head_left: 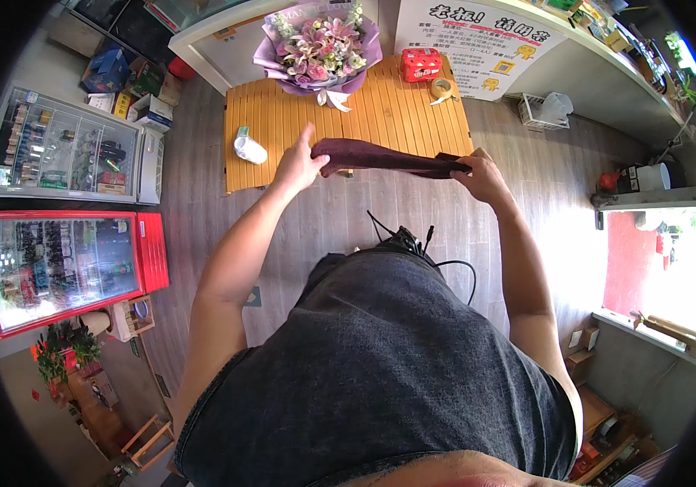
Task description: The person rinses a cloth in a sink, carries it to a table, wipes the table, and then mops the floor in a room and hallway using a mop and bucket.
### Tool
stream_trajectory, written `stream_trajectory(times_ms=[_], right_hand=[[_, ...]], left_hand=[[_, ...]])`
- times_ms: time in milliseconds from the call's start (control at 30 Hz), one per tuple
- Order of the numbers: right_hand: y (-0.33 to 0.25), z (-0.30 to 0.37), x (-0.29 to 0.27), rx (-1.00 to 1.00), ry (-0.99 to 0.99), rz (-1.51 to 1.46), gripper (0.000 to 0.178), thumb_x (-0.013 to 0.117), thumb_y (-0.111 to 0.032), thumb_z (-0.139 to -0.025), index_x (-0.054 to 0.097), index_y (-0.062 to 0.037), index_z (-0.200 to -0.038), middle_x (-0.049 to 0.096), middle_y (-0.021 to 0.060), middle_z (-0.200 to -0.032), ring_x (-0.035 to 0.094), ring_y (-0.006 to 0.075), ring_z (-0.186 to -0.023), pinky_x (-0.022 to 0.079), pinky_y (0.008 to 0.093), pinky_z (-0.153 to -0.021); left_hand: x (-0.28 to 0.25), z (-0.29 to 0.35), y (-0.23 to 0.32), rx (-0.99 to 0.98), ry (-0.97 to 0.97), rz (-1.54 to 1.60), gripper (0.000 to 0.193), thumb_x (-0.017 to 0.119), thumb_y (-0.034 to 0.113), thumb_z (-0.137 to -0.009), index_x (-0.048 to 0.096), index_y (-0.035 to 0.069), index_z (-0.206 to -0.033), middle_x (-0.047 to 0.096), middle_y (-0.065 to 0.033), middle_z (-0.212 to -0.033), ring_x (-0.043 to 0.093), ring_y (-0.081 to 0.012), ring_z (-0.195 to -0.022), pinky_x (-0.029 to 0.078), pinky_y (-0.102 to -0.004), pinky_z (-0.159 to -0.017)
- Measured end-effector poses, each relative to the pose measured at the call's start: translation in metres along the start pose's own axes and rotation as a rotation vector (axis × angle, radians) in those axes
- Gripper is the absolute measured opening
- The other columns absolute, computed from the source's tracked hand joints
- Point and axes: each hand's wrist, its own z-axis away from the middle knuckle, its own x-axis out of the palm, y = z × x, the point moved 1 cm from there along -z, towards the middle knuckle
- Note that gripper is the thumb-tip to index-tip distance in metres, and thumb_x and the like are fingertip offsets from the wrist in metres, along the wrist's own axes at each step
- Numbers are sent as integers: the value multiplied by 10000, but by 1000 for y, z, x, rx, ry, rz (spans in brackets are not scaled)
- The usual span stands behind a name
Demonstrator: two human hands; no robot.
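Observation:
A dark maroon cloth (pixel 388 158), folded into a long strip, is stretched between my two hands just off the near edge of the wooden slatted table (pixel 364 122). My left hand (pixel 297 165) grips its left end, with the index finger pointing up and away. At the right end, my right hand (pixel 484 174) pinches the cloth between thumb and fingers. On the table to the left of my left hand are a white cup-like object (pixel 250 149) and a small green-and-white packet (pixel 242 131).
A purple-wrapped flower bouquet (pixel 319 53) stands at the table's back, with a red package (pixel 421 64) and a tape roll (pixel 443 88) to its right. Display fridges (pixel 153 252) line the left. A white basket (pixel 543 112) is on the floor at right. Black cables (pixel 400 239) hang before my waist.

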Motion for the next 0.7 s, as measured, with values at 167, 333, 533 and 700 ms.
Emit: stream_trajectory(times_ms=[167, 333, 533, 700], right_hand=[[-27, 29, 23, -204, 132, -159, 329, 664, -236, -868, 659, 24, -1069, 638, 195, -1172, 590, 326, -1118, 457, 384, -965], [-69, 27, 64, 200, -73, -1526, 437, 467, -349, -1012, 579, 17, -1224, 655, 137, -1200, 612, 261, -1117, 466, 414, -993], [-142, 8, 143, 345, -493, -1885, 538, 486, -509, -981, 608, -27, -1185, 638, 165, -1227, 606, 307, -1132, 424, 467, -1067], [-181, -15, 183, 175, -519, -1802, 377, 653, -320, -937, 605, -27, -1169, 666, 114, -1100, 644, 260, -1030, 514, 406, -934]], left_hand=[[-27, 34, -43, 346, 178, -151, 316, 710, 279, -878, 677, -10, -1002, 689, -214, -936, 666, -348, -862, 511, -426, -776], [-36, 14, -60, 145, 117, 657, 458, 562, 422, -974, 643, -29, -958, 652, -140, -864, 615, -226, -842, 450, -353, -746], [-3, 26, -45, -19, -338, 992, 326, 521, 314, -986, 648, 17, -940, 656, -53, -902, 603, -159, -815, 484, -324, -732], [33, 73, -15, -218, -718, 1352, 403, 473, 361, -1013, 504, 55, -1273, 576, -95, -1219, 546, -183, -1114, 425, -369, -1006]])
